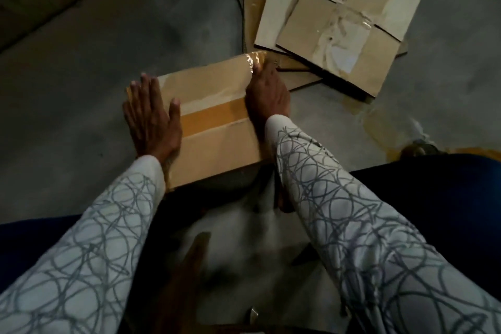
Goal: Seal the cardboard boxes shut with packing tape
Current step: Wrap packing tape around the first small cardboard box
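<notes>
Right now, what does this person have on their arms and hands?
The left sleeve and right sleeve are long and white, printed with grey scribbled loops, and end at the wrists. The left hand and right hand are bare, without gloves.

The flat cardboard (306, 24) runs off the top edge, its print unreadable; a dark shape (189, 266) lower down is too blurred to identify.

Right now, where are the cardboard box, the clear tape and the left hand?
cardboard box (217, 152): head view, near top flap
clear tape (254, 59): head view, shiny far end
left hand (151, 119): head view, its back
</notes>
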Available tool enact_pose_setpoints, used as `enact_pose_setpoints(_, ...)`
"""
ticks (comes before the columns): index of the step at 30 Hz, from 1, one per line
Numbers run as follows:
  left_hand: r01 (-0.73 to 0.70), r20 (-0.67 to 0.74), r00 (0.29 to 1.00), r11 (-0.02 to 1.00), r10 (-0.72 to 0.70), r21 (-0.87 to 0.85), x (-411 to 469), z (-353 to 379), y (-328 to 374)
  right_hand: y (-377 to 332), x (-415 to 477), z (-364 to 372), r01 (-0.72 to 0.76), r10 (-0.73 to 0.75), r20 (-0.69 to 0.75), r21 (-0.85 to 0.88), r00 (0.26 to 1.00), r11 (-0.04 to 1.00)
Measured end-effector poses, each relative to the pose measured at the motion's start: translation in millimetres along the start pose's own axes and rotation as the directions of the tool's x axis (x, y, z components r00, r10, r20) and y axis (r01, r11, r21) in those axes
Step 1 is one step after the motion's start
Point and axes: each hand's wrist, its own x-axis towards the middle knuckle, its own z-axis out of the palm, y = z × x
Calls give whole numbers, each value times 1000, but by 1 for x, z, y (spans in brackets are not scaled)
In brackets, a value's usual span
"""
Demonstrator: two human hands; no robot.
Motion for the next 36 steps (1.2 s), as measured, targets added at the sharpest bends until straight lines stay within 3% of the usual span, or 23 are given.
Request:
enact_pose_setpoints(2,28,-30,999,998,-29,-58,13,1,0,1,2,6,61,-64,45,70,997,996)
enact_pose_setpoints(5,101,-66,992,986,-110,-133,22,-2,4,5,15,1,-69,46,102,231,994,970)
enact_pose_setpoints(9,145,-86,981,951,-174,-274,39,-9,-12,15,30,2,30,-44,60,226,997,974)
enact_pose_setpoints(11,221,7,970,868,-243,-445,46,-4,-24,14,32,5,8,-18,41,237,999,971)
enact_pose_setpoints(14,299,141,948,651,-284,-697,53,3,-38,9,29,7,-113,126,-48,212,991,971)
enact_pose_setpoints(16,313,190,945,574,-265,-756,56,3,-42,4,21,6,-91,115,-127,181,985,979)
enact_pose_setpoints(19,307,218,952,622,-216,-720,50,-10,-30,11,8,-1,-57,93,-132,256,987,965)
enact_pose_setpoints(22,351,196,936,721,-294,-598,18,-19,-14,27,-13,-15,-188,212,-52,295,976,937)
enact_pose_setpoints(24,485,195,870,716,-452,-503,-24,-21,-7,37,-44,-19,-329,329,33,192,944,925)
enact_pose_setpoints(27,647,246,752,614,-612,-451,-79,-27,9,46,-109,-20,-516,507,94,133,857,846)
enact_pose_setpoints(30,653,344,754,575,-560,-494,-84,-43,13,46,-129,-35,-573,556,141,246,819,781)
enact_pose_setpoints(33,654,423,738,404,-526,-640,-82,-69,5,28,-132,-73,-512,482,175,352,858,784)
enact_pose_setpoints(36,501,415,849,250,-325,-829,-93,-98,-1,13,-148,-111,-400,432,92,581,897,709)
